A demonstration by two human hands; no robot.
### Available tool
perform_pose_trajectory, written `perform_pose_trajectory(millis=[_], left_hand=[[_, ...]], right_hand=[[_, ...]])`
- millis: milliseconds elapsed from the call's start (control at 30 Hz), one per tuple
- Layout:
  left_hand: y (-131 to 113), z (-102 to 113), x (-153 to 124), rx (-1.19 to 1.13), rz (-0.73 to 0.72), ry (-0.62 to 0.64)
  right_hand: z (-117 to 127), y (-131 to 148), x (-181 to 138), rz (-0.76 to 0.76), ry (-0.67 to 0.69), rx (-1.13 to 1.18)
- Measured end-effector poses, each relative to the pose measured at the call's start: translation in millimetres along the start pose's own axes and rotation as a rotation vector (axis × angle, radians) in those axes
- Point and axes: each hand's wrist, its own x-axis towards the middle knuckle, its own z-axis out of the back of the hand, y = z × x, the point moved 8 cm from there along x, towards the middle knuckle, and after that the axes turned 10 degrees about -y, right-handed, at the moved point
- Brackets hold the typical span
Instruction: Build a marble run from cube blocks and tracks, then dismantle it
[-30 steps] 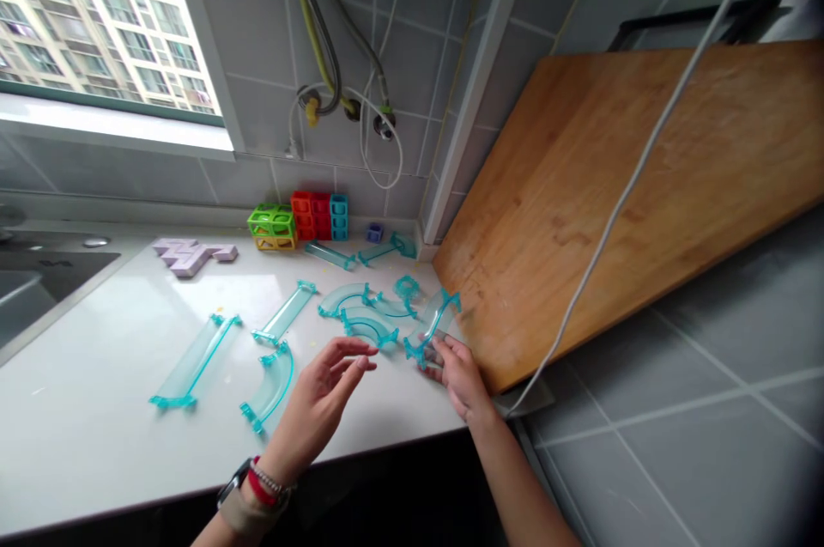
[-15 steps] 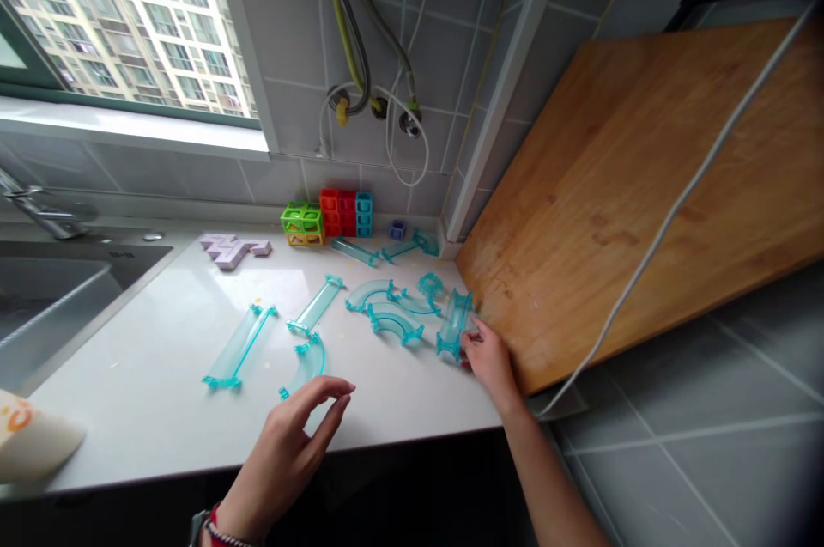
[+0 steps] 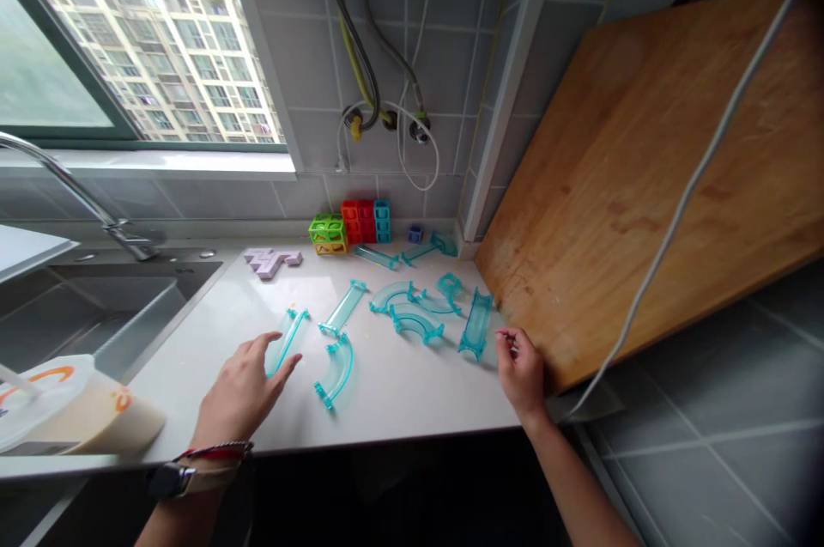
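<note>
My left hand (image 3: 243, 385) is over the counter's left part, thumb and fingers apart, at a straight clear-teal track piece (image 3: 289, 343). It covers that piece's near end; no grip shows. Just to its right lies a curved teal track piece (image 3: 336, 371). My right hand (image 3: 520, 371) rests by the wooden board with its fingers curled in and nothing seen in them. A wide straight teal track piece (image 3: 477, 325) lies just left of it, apart from the fingers. Between the hands are another straight track piece (image 3: 343, 308) and several curved ones, among them a curved track piece (image 3: 417, 324).
Along the back wall stand green and yellow cubes (image 3: 329, 233), red blocks (image 3: 359, 221) and blue blocks (image 3: 382, 221). A lilac zigzag block (image 3: 270, 262) lies near the sink (image 3: 193, 281). A lidded cup (image 3: 122, 410) is at front left. A large wooden board (image 3: 644, 186) leans at right.
My left hand has moved left, from beside the curved piece to the straight one, and its fingers have spread. My right hand has let go of the wide track piece and drawn back right.
</note>
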Motion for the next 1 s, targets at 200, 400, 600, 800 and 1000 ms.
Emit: perform_pose_trajectory(millis=[200, 400, 600, 800, 1000], left_hand=[[23, -32, 17, 0.034, 0.131, 0.112], [16, -7, 14, -0.190, 0.099, -0.103], [-27, 21, -13, -0.485, 0.012, -0.166], [-40, 20, -42, -0.856, 0.210, -0.030], [-16, 11, -48, -0.731, 0.284, -0.061]], right_hand=[[0, 8, -6, 0.046, 0.040, 0.020], [-5, 10, -7, 0.044, 0.100, 0.058], [3, 23, -18, 0.155, 0.042, 0.078], [-51, 92, -77, 0.234, 0.453, 0.079], [-159, 135, -125, 0.113, 0.856, -0.273]])
